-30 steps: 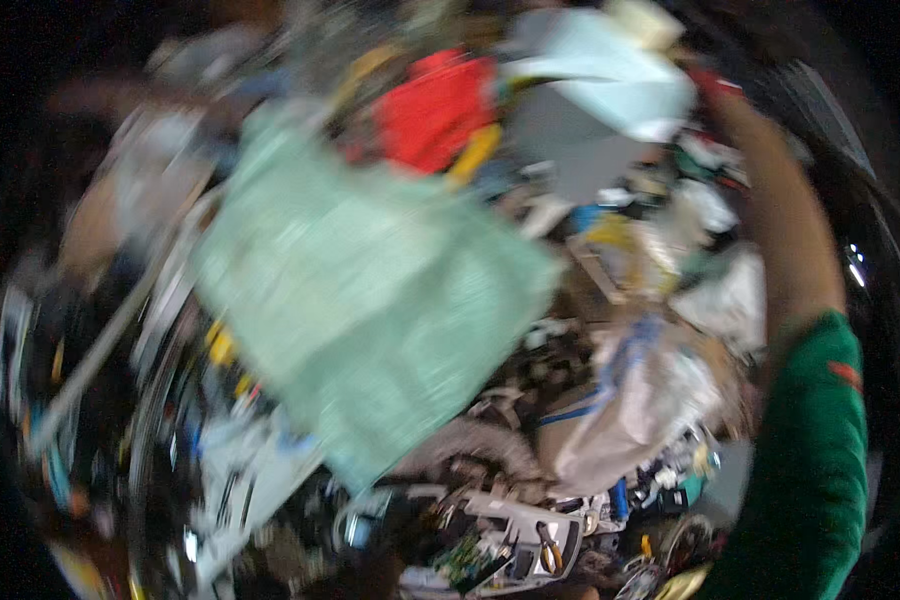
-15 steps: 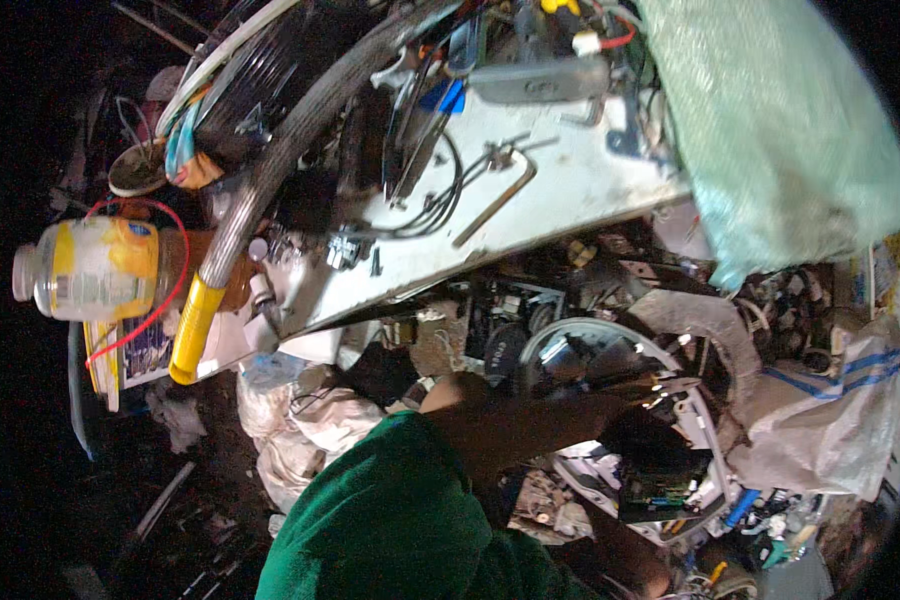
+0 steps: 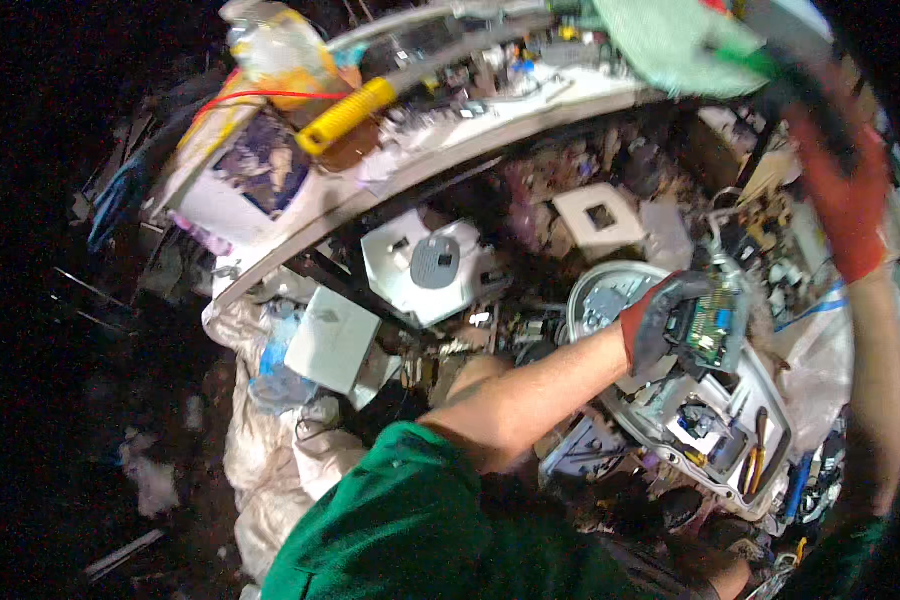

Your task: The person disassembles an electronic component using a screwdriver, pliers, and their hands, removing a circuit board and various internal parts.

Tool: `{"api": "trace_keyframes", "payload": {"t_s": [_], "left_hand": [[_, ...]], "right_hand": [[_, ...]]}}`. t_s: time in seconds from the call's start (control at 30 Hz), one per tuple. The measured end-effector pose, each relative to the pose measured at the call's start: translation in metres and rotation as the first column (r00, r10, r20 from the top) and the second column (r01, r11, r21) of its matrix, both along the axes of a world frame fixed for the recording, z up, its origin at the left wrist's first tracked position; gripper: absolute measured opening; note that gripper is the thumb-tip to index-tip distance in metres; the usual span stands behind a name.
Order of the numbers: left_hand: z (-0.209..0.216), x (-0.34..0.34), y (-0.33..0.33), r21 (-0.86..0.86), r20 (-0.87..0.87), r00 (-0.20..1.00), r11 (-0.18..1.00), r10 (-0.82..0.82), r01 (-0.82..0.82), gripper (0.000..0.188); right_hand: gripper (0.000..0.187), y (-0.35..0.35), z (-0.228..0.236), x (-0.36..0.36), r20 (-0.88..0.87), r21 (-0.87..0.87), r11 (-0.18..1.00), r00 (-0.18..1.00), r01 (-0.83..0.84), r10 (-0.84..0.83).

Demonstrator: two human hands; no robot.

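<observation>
My left hand [image 3: 656,325], in a red and dark grey glove, is closed on a green circuit board [image 3: 710,325] with a grey casing around it. It holds the board over a round white appliance shell [image 3: 778,400]. Inside the shell lie pliers with orange handles [image 3: 756,458] and small loose parts. My right hand [image 3: 838,150], gloved in red and black and smeared by motion, is raised at the far right. Its fingers appear closed on a slim green tool [image 3: 755,62], too blurred to name exactly, in front of the pale green sack [image 3: 660,40].
A white-topped bench [image 3: 300,235] crosses the back, bearing a plastic jar [image 3: 285,50] and a yellow-ended hose [image 3: 348,115]. Beneath it lie white casings [image 3: 425,265] and a square plate [image 3: 600,218]. A white box [image 3: 332,340] and crumpled sacks [image 3: 260,440] stand left.
The view has shifted and brightened, with the bench now higher in it. My right hand has come into sight at the upper right. The board in my left hand now shows clearly above the shell.
</observation>
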State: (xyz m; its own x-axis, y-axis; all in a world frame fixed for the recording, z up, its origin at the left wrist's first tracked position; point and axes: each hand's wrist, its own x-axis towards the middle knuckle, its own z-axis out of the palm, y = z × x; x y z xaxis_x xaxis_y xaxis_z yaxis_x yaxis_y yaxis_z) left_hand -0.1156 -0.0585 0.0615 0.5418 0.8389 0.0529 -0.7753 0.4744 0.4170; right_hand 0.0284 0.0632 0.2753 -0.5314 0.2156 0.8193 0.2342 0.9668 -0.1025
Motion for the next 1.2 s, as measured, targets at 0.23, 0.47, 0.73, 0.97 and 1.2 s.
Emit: {"api": "trace_keyframes", "payload": {"t_s": [0.23, 0.47, 0.73, 0.97, 1.2], "left_hand": [[0.002, 0.018, -0.029, 0.024, 0.191, 0.974, 0.991, 0.124, -0.131, 0.052], [-0.009, -0.009, -0.085, -0.001, 0.143, 0.966, 0.976, 0.217, -0.219, 0.050], [-0.022, -0.029, -0.097, -0.042, 0.118, 0.974, 0.981, 0.191, -0.187, 0.049], [-0.034, -0.036, -0.094, -0.084, 0.084, 0.985, 0.986, 0.151, -0.144, 0.047], [-0.036, -0.041, -0.075, -0.070, 0.114, 0.984, 0.989, 0.134, -0.127, 0.046]], "right_hand": [[0.046, -0.199, -0.021, -0.124, 0.145, -0.150, 0.985, 0.983, -0.090, 0.112], [0.034, -0.246, -0.016, -0.227, 0.038, -0.032, 0.984, 0.984, -0.174, 0.175], [0.022, -0.221, -0.045, -0.299, 0.124, 0.163, 0.968, 0.978, -0.189, 0.170], [0.023, -0.202, -0.066, -0.342, 0.219, 0.174, 0.974, 0.970, -0.145, 0.106], [0.033, -0.211, -0.061, -0.330, 0.202, 0.129, 0.976, 0.968, -0.175, 0.147]]}}
